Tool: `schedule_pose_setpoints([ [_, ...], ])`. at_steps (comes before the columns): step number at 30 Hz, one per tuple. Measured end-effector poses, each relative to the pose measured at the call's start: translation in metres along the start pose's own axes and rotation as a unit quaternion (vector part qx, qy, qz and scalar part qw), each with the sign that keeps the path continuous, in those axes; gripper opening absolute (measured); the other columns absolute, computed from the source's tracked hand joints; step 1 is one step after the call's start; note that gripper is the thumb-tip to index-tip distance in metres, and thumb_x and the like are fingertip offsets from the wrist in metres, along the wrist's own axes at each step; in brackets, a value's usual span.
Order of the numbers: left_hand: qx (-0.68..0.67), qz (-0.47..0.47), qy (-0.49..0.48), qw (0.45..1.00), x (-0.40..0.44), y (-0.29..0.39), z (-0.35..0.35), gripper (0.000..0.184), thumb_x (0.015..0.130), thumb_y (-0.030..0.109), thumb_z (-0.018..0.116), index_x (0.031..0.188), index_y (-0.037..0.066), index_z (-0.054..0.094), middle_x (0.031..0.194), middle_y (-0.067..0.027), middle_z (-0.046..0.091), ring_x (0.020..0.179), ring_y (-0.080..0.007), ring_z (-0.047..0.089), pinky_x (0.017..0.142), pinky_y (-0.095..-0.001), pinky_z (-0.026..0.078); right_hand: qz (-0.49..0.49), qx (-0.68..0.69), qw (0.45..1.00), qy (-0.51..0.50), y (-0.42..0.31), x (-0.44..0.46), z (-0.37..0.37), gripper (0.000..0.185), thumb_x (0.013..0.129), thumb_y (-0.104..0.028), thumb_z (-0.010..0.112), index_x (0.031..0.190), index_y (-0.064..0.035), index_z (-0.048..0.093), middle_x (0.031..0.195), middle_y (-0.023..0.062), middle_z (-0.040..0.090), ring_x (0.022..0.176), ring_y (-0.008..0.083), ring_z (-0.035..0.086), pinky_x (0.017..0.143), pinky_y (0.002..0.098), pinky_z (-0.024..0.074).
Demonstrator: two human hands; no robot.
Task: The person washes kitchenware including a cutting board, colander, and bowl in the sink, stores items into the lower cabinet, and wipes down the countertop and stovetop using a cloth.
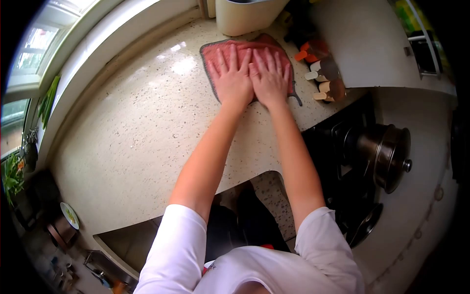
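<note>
A reddish-pink cloth (226,47) with a grey edge lies spread on the speckled cream countertop (132,132), near its far side. Flat on the cloth rests my left hand (234,82), fingers spread and pointing away from me. Right beside it my right hand (270,81) presses down on the same cloth, its fingers stretched out too. The two thumbs meet or nearly meet in the middle. Part of the cloth is hidden under both palms.
Behind the cloth stands a cream container (247,17). Several jars with scoop-like handles (329,90) line the right side. Farther right, a lidded pot (384,152) sits on the black stove (338,147). A window ledge (78,63) holds green stalks (49,102) at left.
</note>
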State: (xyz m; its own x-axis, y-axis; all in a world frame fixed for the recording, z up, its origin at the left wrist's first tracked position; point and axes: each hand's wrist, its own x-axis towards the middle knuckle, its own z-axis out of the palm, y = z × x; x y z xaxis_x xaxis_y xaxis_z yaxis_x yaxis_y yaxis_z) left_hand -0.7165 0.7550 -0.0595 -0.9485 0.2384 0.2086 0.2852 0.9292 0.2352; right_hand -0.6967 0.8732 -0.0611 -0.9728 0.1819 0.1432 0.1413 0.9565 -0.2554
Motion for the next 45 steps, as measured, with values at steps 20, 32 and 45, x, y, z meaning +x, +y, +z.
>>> schedule_pose_setpoints([
  [20, -0.029, 0.231, -0.102, 0.967, -0.194, 0.048, -0.047, 0.059, 0.103, 0.039, 0.042, 0.161, 0.033, 0.037, 0.172, -0.0073, 0.025, 0.159, -0.0352, 0.017, 0.126, -0.0593, 0.009, 0.165, -0.034, 0.986, 0.000, 0.004, -0.259, -0.054, 0.073, 0.107, -0.059, 0.031, 0.163, -0.0131, 0.032, 0.169, 0.0181, 0.026, 0.156, 0.0356, 0.024, 0.128, 0.0496, 0.0147],
  [32, -0.090, 0.354, -0.064, 0.929, -0.291, 0.113, -0.035, 0.058, 0.105, 0.049, 0.043, 0.160, 0.030, 0.041, 0.168, -0.0052, 0.035, 0.157, -0.0299, 0.025, 0.126, -0.0564, 0.014, 0.250, -0.080, 0.963, 0.056, 0.034, -0.387, -0.081, 0.075, 0.105, -0.060, 0.036, 0.162, -0.0115, 0.035, 0.169, 0.0124, 0.031, 0.157, 0.0306, 0.025, 0.128, 0.0514, 0.0140],
  [45, -0.081, 0.396, -0.052, 0.913, -0.410, 0.196, -0.045, 0.058, 0.106, 0.045, 0.042, 0.160, 0.025, 0.041, 0.170, -0.0050, 0.031, 0.158, -0.0308, 0.022, 0.126, -0.0587, 0.010, 0.277, -0.063, 0.952, 0.113, 0.083, -0.527, -0.124, 0.073, 0.103, -0.061, 0.042, 0.159, -0.0140, 0.042, 0.169, 0.0113, 0.032, 0.156, 0.0291, 0.027, 0.127, 0.0522, 0.0161],
])
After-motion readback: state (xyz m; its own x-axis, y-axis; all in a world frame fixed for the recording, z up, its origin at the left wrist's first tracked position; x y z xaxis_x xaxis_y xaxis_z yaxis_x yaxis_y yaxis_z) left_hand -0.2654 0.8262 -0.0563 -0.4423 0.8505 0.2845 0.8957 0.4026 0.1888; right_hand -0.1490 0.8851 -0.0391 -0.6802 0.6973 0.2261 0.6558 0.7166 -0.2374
